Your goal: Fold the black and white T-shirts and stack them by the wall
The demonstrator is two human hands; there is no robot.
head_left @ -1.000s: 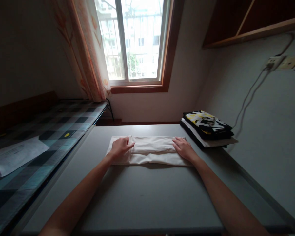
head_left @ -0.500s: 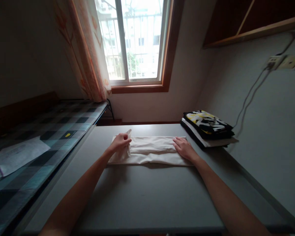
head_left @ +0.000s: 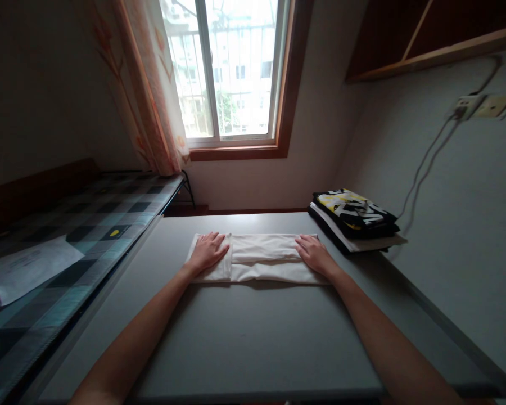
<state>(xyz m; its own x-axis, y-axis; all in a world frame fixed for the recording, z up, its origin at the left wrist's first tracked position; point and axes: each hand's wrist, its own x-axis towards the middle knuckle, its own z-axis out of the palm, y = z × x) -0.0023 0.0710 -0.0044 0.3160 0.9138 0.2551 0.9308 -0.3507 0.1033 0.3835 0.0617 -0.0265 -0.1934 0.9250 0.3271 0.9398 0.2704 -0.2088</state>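
Observation:
A white cloth garment (head_left: pixel 263 253), folded into a long strip, lies crosswise on the grey table (head_left: pixel 253 337). Its exact kind cannot be made out. At the left end a flap is folded over, and my left hand (head_left: pixel 208 251) rests flat on it with the fingers spread. My right hand (head_left: pixel 315 254) lies flat on the strip's right end, fingers stretched out. Neither hand grips the cloth. Part of each end is hidden under the hands.
A stack of folded clothes (head_left: pixel 356 216), black, white and yellow, sits at the table's back right by the wall. To the left is a bed with a checked mattress (head_left: pixel 135 197) and some papers (head_left: pixel 37 267). A wooden shelf (head_left: pixel 434 53) juts out upper right.
My left hand was pinching a raised edge of the cloth at the left end. That flap now lies down flat, and the hand has opened on top of it. My right hand stays put.

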